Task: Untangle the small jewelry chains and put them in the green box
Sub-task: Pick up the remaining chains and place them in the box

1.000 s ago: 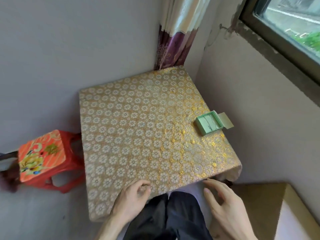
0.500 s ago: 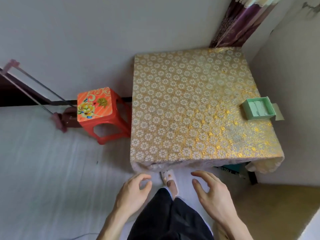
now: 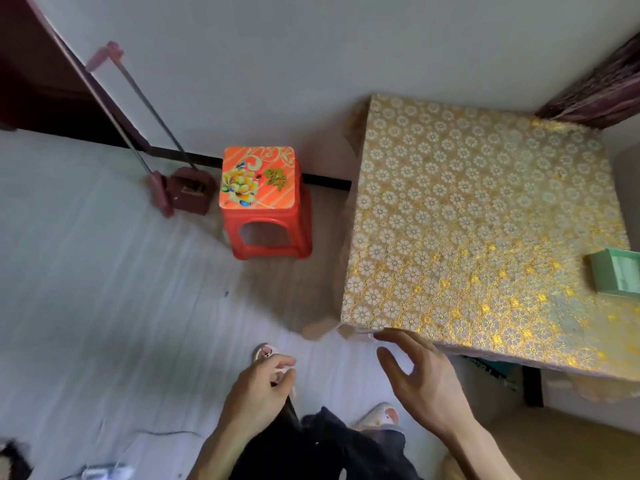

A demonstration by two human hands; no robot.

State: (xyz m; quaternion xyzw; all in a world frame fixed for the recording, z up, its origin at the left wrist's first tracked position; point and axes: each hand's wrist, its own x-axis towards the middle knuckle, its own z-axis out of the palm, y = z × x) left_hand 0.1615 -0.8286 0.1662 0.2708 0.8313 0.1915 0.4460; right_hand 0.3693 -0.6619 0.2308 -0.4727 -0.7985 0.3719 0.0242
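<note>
— What is the biggest thing here?
— The pale floor (image 3: 104, 306). A table (image 3: 467, 220) with a gold flower cloth stands on it, over on the right.
— What is next to the table?
— A red stool (image 3: 263, 202) with a flower on top. It stands just beside the table's left side, by the wall.
— Where are the hands?
— Low down, in front of the table, above dark trousers (image 3: 311, 452). The right hand (image 3: 422, 386) is spread out and holds nothing. Its fingers reach close to the table's near corner. The left hand (image 3: 258, 393) hangs over the floor, apart from the table. Its fingers bend loosely, and it holds nothing too.
— Where is the green box?
— The green box (image 3: 614, 275) sits on the table's right side, far from both hands. The picture's edge cuts it off. It is too blurry to tell what lies inside.
</note>
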